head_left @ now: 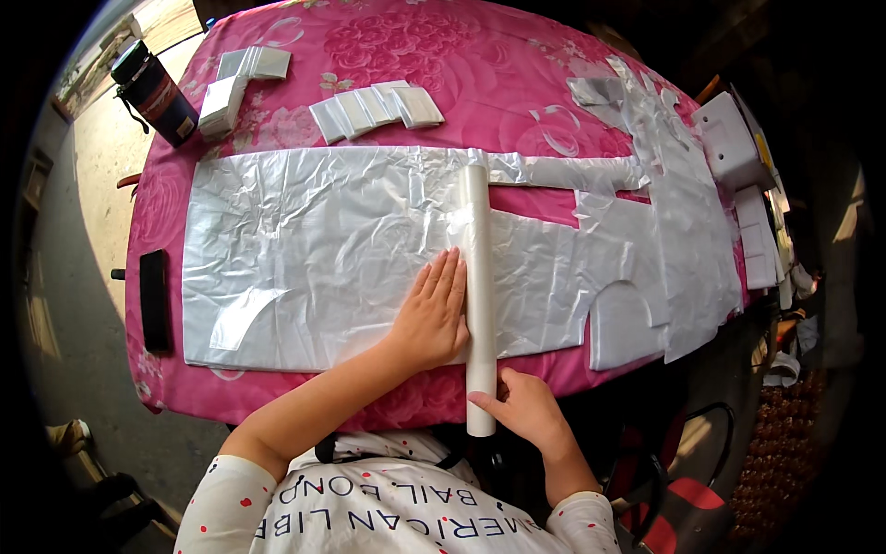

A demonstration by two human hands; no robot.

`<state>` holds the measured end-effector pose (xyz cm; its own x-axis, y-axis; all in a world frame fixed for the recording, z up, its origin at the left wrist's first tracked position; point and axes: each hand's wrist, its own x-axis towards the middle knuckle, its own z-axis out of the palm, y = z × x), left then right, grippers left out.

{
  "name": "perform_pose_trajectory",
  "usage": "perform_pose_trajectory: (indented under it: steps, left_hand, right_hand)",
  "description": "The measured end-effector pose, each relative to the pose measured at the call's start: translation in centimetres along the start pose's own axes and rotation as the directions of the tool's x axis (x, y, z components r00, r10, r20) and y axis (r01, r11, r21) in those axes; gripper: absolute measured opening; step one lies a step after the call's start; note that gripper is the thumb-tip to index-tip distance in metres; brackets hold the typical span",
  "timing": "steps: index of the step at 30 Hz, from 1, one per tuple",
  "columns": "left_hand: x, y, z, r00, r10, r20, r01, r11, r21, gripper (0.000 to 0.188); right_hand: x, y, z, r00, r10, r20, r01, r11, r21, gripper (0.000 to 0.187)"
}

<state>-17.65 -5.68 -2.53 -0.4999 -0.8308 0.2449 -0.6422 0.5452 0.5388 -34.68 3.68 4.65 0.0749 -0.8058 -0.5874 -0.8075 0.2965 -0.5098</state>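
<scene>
A long white tube (478, 277) lies across a wide sheet of silvery white plastic (305, 249) spread on the pink flowered tablecloth (443, 55). My left hand (432, 314) presses flat on the plastic, fingers together, right beside the tube's left side. My right hand (521, 406) grips the near end of the tube, where it sticks out past the table edge. To the right of the tube the plastic (591, 277) is cut into strips and curved handle shapes.
Folded white bag packs (374, 109) and a second stack (235, 83) lie at the back. A dark flask (155, 92) stands at the far left corner. A black bar (154, 300) lies near the left edge. White boxes (734, 143) crowd the right.
</scene>
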Motion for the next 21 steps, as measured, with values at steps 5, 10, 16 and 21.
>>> perform_pose_trajectory:
  steps: [5, 10, 16, 21]
  left_hand:
    - [-0.5, -0.2, -0.2, 0.999, 0.008, 0.037, -0.013, 0.989, 0.147, 0.067]
    - [-0.1, -0.1, -0.4, 0.997, 0.014, 0.072, -0.026, 0.985, 0.172, 0.067]
    - [-0.1, 0.0, -0.7, 0.997, 0.004, 0.079, -0.017, 0.985, 0.170, 0.068]
    - [-0.4, -0.5, -0.3, 0.997, 0.013, 0.082, -0.026, 0.986, 0.166, 0.069]
  right_hand:
    - [5.6, -2.6, -4.2, 0.990, -0.126, -0.068, 0.133, 0.986, 0.098, 0.051]
    - [15.6, -2.8, -7.2, 0.986, -0.152, -0.075, 0.168, 0.922, 0.350, 0.056]
    - [23.0, -4.5, -8.6, 0.981, -0.169, -0.097, 0.103, 0.025, 0.994, 0.029]
    - [24.6, -1.2, -13.9, 0.867, 0.055, -0.495, 0.448, -0.520, 0.727, 0.021]
